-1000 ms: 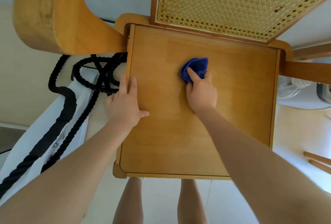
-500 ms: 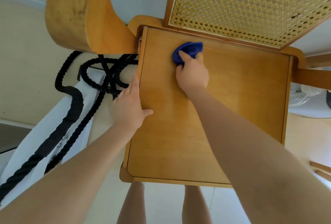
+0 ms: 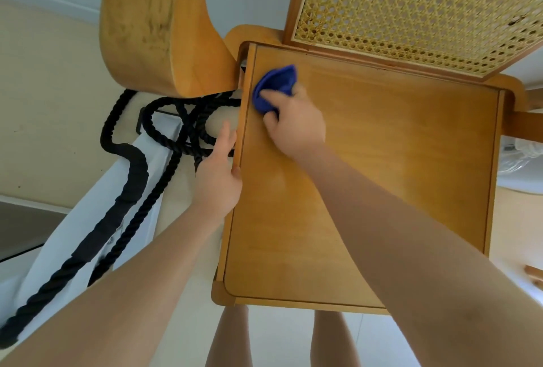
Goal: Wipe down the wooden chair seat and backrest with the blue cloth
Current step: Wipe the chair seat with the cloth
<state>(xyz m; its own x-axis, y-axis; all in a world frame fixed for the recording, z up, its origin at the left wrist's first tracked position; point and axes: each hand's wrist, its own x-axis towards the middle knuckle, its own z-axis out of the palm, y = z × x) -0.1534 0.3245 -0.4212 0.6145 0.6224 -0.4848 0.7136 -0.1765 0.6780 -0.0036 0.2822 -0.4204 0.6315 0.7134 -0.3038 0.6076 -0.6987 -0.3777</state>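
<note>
The wooden chair seat (image 3: pixel 382 190) fills the middle of the head view, with the cane backrest (image 3: pixel 417 8) rising behind it. My right hand (image 3: pixel 296 124) presses the bunched blue cloth (image 3: pixel 274 87) onto the seat's far left corner, next to the curved wooden armrest (image 3: pixel 155 28). My left hand (image 3: pixel 219 172) rests against the seat's left edge, fingers stretched along the rim and thumb on the side of the frame.
A thick black rope (image 3: pixel 129 190) lies coiled over a white object (image 3: pixel 88 219) left of the chair. My bare legs (image 3: pixel 229 337) stand at the seat's front edge. A white fan-like object (image 3: pixel 520 167) sits to the right on the pale floor.
My right hand has swept the blue cloth from the seat's middle rear leftward to the far left corner. My left hand has slid off the seat top to its outer edge.
</note>
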